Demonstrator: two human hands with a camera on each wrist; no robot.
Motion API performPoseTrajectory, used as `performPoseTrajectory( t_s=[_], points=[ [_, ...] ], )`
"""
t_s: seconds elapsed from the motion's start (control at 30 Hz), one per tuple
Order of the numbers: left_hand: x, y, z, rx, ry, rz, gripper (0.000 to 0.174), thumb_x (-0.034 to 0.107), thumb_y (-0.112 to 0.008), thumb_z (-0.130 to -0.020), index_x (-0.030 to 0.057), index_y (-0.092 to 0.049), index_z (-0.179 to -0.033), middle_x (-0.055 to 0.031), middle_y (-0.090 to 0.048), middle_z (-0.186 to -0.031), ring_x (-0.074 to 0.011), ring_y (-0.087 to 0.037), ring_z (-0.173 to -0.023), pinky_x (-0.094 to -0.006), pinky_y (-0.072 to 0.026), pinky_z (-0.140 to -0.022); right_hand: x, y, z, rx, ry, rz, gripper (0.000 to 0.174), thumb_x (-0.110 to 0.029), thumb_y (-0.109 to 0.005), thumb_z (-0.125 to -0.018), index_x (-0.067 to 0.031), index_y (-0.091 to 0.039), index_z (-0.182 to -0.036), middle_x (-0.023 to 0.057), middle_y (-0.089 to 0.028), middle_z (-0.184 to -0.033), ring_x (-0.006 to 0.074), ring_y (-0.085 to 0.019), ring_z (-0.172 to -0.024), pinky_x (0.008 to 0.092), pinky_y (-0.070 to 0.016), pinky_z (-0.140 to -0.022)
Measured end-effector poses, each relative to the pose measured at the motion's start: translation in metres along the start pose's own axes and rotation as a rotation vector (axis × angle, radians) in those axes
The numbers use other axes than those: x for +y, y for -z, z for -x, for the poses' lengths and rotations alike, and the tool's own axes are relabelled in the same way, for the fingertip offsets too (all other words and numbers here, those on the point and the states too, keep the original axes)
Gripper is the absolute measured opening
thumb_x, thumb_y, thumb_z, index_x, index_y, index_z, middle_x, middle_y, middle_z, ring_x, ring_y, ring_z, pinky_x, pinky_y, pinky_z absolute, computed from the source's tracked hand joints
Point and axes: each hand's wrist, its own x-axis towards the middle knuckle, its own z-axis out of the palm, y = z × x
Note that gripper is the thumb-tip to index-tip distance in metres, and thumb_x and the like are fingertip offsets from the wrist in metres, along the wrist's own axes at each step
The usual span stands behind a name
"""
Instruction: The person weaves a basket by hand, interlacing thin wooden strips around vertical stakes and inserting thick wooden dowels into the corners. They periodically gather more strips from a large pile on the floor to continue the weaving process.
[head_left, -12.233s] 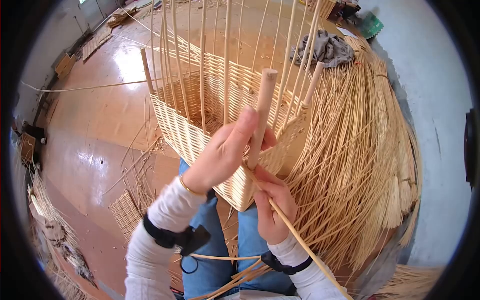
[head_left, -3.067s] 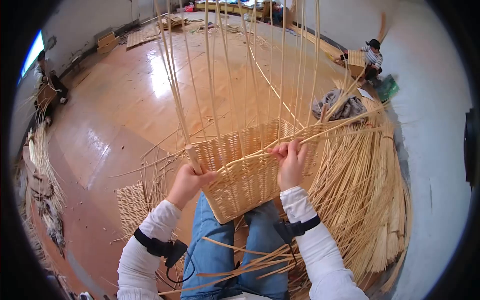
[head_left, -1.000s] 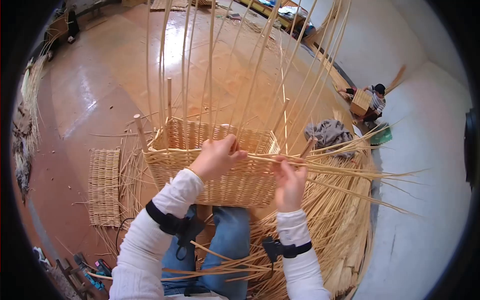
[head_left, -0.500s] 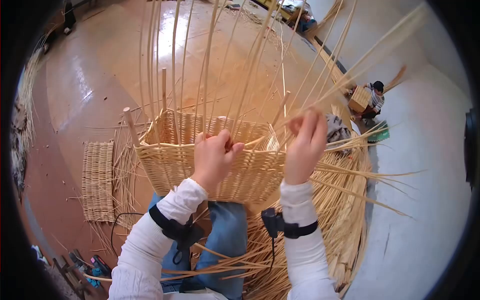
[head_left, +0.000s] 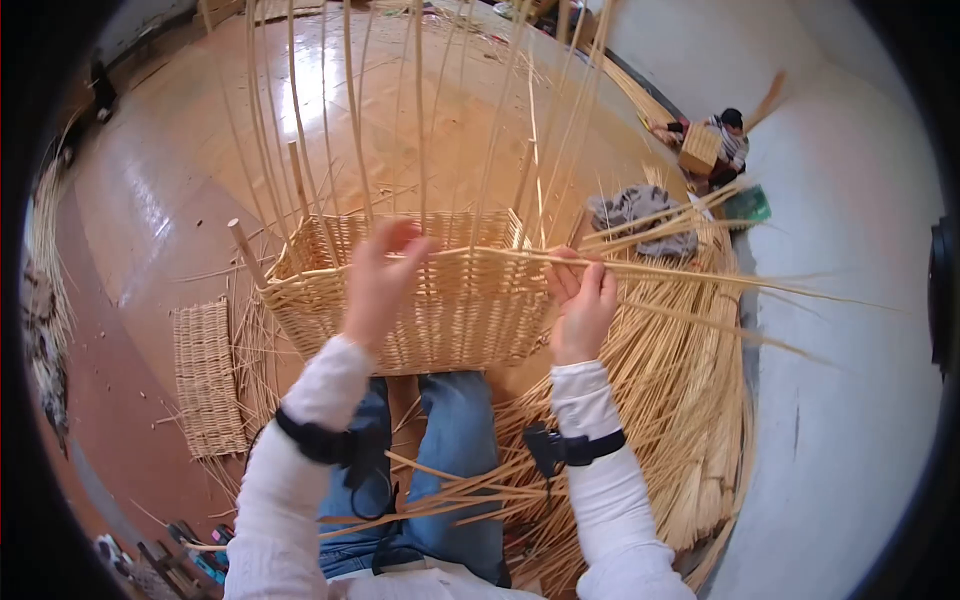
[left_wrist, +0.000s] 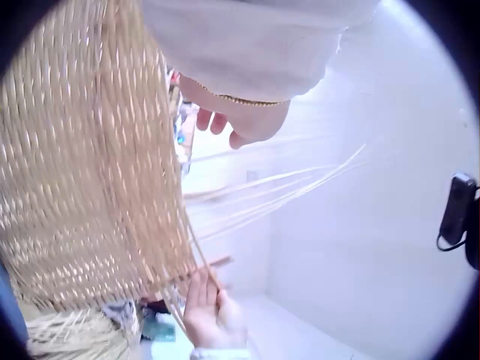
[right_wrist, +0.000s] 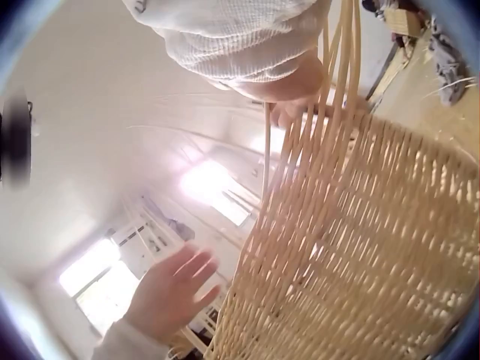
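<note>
A woven wicker basket (head_left: 430, 320), pale and rectangular, rests over the person's knees with tall upright rods (head_left: 420, 130) rising from its rim. My left hand (head_left: 378, 280) hovers by the left part of the near rim. Its fingers are loosely spread and hold nothing, as the right wrist view shows with that hand (right_wrist: 172, 292) beside the basket wall. At the near right corner my right hand (head_left: 583, 310) pinches a willow rod (head_left: 680, 270) laid along the rim. Bent rod ends stick out past it to the right. Thick wooden stakes (head_left: 246, 252) stand at the corners.
A large heap of loose willow rods (head_left: 660, 420) lies on the floor at the right, beside the wall. A woven panel (head_left: 208, 380) lies at the left. A grey cloth (head_left: 645, 220) sits beyond the heap. Another person (head_left: 725, 145) sits with a basket at the far right.
Half a second ago my right hand was raised, swinging a rod down; now that rod lies sideways past the corner. My left hand has let go of the rim and moved left.
</note>
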Motion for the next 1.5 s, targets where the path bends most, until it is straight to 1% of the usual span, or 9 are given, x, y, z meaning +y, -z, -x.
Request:
performPoseTrajectory(
  t_s=[0.13,0.4,0.6,0.73,0.8,0.97,1.3,1.47,1.5],
  points=[
    [-0.026,0.167,-0.011,0.496,-0.218,-0.187,0.033,0.021,-0.064,-0.094,0.0032,-0.056,-0.120,-0.0058,-0.060,-0.102,-0.0134,-0.057,-0.090,-0.0300,-0.0467,-0.085,-0.017,0.079,0.017,-0.151,-0.274,0.138,0.031,-0.023,-0.044,-0.104,0.0022,-0.053,-0.120,0.0149,-0.067,-0.102,0.0242,-0.069,-0.091,0.0353,-0.0575,-0.079],
    [-0.017,0.200,-0.017,-0.094,0.238,-0.132,0.039,0.039,-0.048,-0.103,0.0015,-0.055,-0.112,-0.0032,-0.055,-0.090,-0.0156,-0.056,-0.086,-0.0340,-0.0469,-0.090,0.015,0.188,0.172,-0.353,-0.205,1.185,0.023,-0.020,-0.055,-0.097,-0.0041,-0.066,-0.109,0.0135,-0.069,-0.088,0.0286,-0.066,-0.077,0.0375,-0.0527,-0.071],
    [0.001,0.216,0.025,-0.198,0.204,-0.111,0.039,0.038,-0.044,-0.104,0.0013,-0.054,-0.115,-0.0053,-0.056,-0.094,-0.0173,-0.058,-0.092,-0.0341,-0.0470,-0.091,0.037,0.219,0.234,-0.334,-0.147,1.187,0.023,-0.019,-0.054,-0.096,-0.0068,-0.066,-0.111,0.0139,-0.068,-0.092,0.0341,-0.061,-0.093,0.0444,-0.0442,-0.092],
    [0.034,0.201,0.058,-0.281,0.210,-0.098,0.040,0.038,-0.042,-0.105,0.0014,-0.052,-0.119,-0.0072,-0.058,-0.099,-0.0198,-0.059,-0.100,-0.0357,-0.0466,-0.096,0.039,0.255,0.257,0.115,0.103,1.090,0.019,-0.016,-0.054,-0.096,-0.0030,-0.065,-0.103,0.0112,-0.067,-0.088,0.0302,-0.061,-0.086,0.0418,-0.0443,-0.088],
    [0.038,0.200,0.062,-0.347,0.211,-0.104,0.041,0.038,-0.040,-0.105,0.0018,-0.051,-0.121,-0.0089,-0.059,-0.105,-0.0222,-0.060,-0.106,-0.0372,-0.0456,-0.100,0.055,0.282,0.279,0.362,0.045,0.885,0.023,-0.026,-0.059,-0.095,-0.0038,-0.062,-0.089,0.0057,-0.061,-0.076,0.0184,-0.057,-0.065,0.0301,-0.0441,-0.060],
    [0.057,0.173,0.043,-0.505,0.279,-0.139,0.042,0.039,-0.043,-0.104,0.0030,-0.052,-0.123,-0.0127,-0.063,-0.114,-0.0243,-0.061,-0.110,-0.0366,-0.0480,-0.097,0.065,0.311,0.323,0.432,-0.800,0.273,0.054,-0.062,-0.060,-0.088,-0.0093,-0.054,-0.080,-0.0013,-0.052,-0.066,0.0075,-0.048,-0.051,0.0215,-0.0352,-0.048],
    [0.090,-0.071,-0.019,-0.855,0.196,-0.239,0.045,0.027,-0.049,-0.102,0.0054,-0.045,-0.141,-0.0113,-0.056,-0.135,-0.0218,-0.056,-0.120,-0.0365,-0.0441,-0.101,0.082,0.315,0.289,0.464,-0.728,-0.117,0.031,-0.021,-0.055,-0.092,0.0038,-0.054,-0.112,0.0102,-0.064,-0.081,0.0156,-0.063,-0.058,0.0268,-0.0524,-0.049],
    [0.122,-0.052,0.041,-1.209,0.094,-0.681,0.031,0.014,-0.053,-0.097,-0.0034,-0.057,-0.123,-0.0141,-0.067,-0.110,-0.0197,-0.064,-0.101,-0.0309,-0.0504,-0.086,0.047,0.329,0.298,0.606,-0.751,-0.080,0.055,-0.019,-0.051,-0.094,0.0063,-0.035,-0.141,0.0131,-0.065,-0.090,0.0176,-0.065,-0.061,0.0298,-0.0554,-0.051],
    [0.111,-0.030,0.039,-1.116,0.240,-0.692,0.023,0.019,-0.059,-0.096,-0.0003,-0.064,-0.106,-0.0088,-0.070,-0.096,-0.0118,-0.062,-0.087,-0.0274,-0.0502,-0.075,0.047,0.346,0.302,0.450,-0.800,0.069,0.025,-0.022,-0.053,-0.095,0.0017,-0.057,-0.102,0.0090,-0.064,-0.072,0.0144,-0.061,-0.048,0.0259,-0.0491,-0.039]
  ],
)
